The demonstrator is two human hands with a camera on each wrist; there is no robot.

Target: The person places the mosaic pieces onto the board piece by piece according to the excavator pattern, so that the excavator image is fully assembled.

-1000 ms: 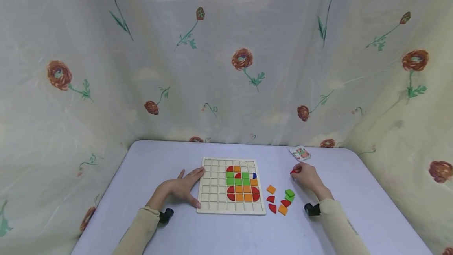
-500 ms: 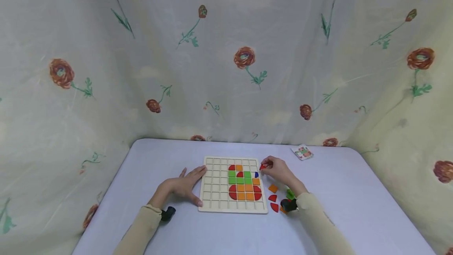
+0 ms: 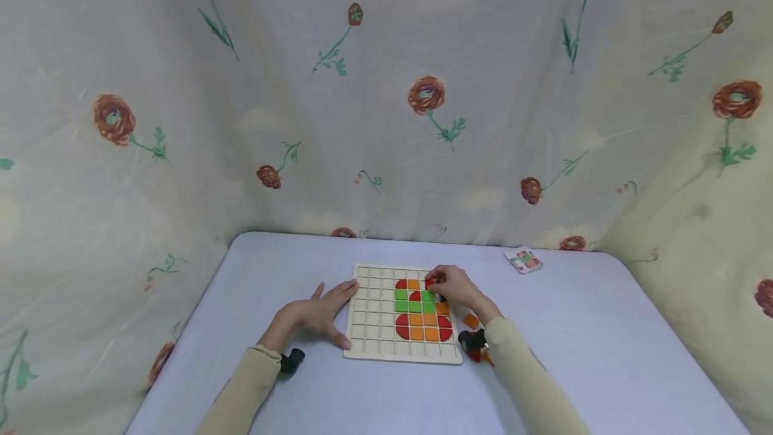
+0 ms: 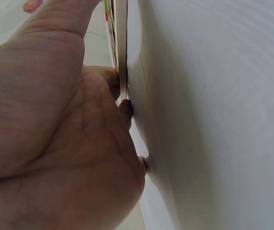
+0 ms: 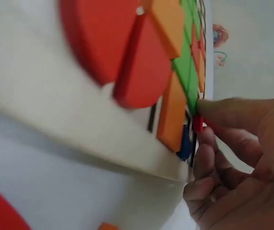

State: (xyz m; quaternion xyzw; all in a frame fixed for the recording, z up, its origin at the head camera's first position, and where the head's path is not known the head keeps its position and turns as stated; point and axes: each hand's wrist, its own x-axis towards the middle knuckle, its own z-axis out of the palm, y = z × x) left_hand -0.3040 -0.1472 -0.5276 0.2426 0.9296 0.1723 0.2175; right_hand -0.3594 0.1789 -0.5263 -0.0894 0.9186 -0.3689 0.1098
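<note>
Step in hand, by the look of it: placement. Small red wooden tile (image 3: 430, 283) is being pinched by right hand (image 3: 454, 288) fingertips and held over top rows of pale wooden grid board (image 3: 368, 327), just right of the orange/red tiles there. Board is being steadied by left hand (image 3: 319, 315), fingers flat and spread on its left edge, on the white tabletop (image 3: 604, 354). Next move prob. needs tile squared to a free cell, then pressed down; exact cell can't be told. Spare tiles (image 3: 470, 320) are lying right of board.
</note>
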